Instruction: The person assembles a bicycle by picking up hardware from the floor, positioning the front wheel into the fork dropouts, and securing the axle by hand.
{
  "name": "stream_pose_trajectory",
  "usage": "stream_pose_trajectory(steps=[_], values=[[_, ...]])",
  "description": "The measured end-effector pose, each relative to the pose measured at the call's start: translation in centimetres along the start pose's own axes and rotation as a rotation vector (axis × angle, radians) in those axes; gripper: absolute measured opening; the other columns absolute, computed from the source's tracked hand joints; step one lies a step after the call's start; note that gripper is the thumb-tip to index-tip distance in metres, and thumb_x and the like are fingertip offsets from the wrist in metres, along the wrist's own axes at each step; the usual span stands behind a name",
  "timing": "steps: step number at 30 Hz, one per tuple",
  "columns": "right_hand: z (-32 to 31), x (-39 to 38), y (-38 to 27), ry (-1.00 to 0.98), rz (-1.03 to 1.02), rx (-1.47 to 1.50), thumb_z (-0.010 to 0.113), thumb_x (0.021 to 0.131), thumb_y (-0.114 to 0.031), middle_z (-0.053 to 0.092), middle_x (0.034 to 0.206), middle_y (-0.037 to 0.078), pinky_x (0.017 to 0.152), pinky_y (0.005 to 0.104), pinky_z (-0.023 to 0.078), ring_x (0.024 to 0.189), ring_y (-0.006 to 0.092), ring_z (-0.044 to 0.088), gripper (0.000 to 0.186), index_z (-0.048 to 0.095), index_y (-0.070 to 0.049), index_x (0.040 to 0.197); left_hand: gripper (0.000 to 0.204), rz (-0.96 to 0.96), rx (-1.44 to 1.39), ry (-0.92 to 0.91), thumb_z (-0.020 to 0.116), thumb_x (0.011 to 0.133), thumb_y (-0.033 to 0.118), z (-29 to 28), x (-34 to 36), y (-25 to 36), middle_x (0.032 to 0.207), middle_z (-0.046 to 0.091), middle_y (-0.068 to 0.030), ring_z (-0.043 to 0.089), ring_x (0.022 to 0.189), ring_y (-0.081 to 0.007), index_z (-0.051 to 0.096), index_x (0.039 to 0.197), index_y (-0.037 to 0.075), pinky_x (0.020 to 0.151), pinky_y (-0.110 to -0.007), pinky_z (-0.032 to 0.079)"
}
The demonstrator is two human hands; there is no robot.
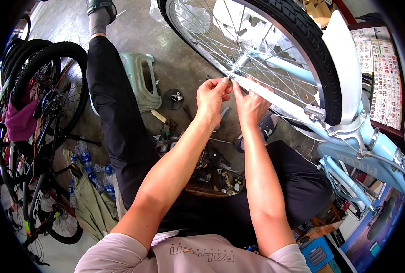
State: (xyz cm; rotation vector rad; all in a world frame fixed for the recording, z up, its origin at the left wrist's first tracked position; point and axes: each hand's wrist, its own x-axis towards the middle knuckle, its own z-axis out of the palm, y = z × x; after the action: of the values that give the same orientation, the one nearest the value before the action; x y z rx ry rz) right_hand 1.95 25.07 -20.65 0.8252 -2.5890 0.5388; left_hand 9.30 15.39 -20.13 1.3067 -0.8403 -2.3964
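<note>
Left hand (213,96): I pinch a small fitting at the wheel's hub (237,69), steadying it.
Right hand (251,105): fingertips pressed together just right, bracing the pale-blue frame (298,111).

A white rectangular printed chart covered in small colourful pictures (384,73) hangs at the far right. Brown cardboard boxes (318,10) sit at the top edge. Clear plastic water bottles with blue labels (85,160) lie at the left.
</note>
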Motion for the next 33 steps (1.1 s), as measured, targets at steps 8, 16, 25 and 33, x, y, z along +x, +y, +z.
stream_pose_trajectory(steps=[8,16,25,33], values=[[0.16,0.0,0.18,-0.001,-0.007,-0.019,0.078,0.081,-0.047,0.073,0.097,0.002,0.097,0.0465,0.045,0.092,0.0269,0.065,0.041,0.075,-0.013,0.104,0.016,0.164,0.149,0.028,0.074,0.092,0.011,0.59,-0.48,-0.02,0.092,0.07,-0.0044,0.067,0.08,-0.0118,0.064,0.1,0.002,0.066,-0.027,0.054],[0.04,-0.01,0.16,0.002,-0.002,-0.018,0.077,0.082,-0.048,0.073,0.097,0.003,0.098,0.0472,0.045,0.091,0.0269,0.065,0.042,0.075,-0.012,0.104,0.021,0.125,0.287,0.05,0.07,0.097,0.022,0.7,-0.72,0.08,0.086,0.07,-0.0035,0.065,0.075,-0.0098,0.066,0.098,0.001,0.062,-0.026,0.052],[0.0,0.01,0.13,0.005,-0.019,-0.04,0.079,0.081,-0.046,0.073,0.097,0.002,0.099,0.0476,0.044,0.092,0.0267,0.065,0.041,0.074,-0.012,0.104,0.03,0.12,0.329,0.005,0.062,0.102,0.031,0.27,-0.18,-0.19,0.084,0.069,-0.0019,0.062,0.07,-0.0086,0.067,0.095,0.003,0.063,-0.025,0.05],[-0.1,0.04,-0.06,-0.002,0.013,-0.02,0.078,0.081,-0.047,0.073,0.097,0.001,0.097,0.0456,0.045,0.093,0.0256,0.065,0.04,0.075,-0.014,0.104,0.043,0.072,0.305,-0.048,0.051,0.107,0.039,0.39,-0.14,-0.28,0.081,0.067,-0.0026,0.059,0.066,-0.0088,0.067,0.094,0.002,0.061,-0.026,0.049]])
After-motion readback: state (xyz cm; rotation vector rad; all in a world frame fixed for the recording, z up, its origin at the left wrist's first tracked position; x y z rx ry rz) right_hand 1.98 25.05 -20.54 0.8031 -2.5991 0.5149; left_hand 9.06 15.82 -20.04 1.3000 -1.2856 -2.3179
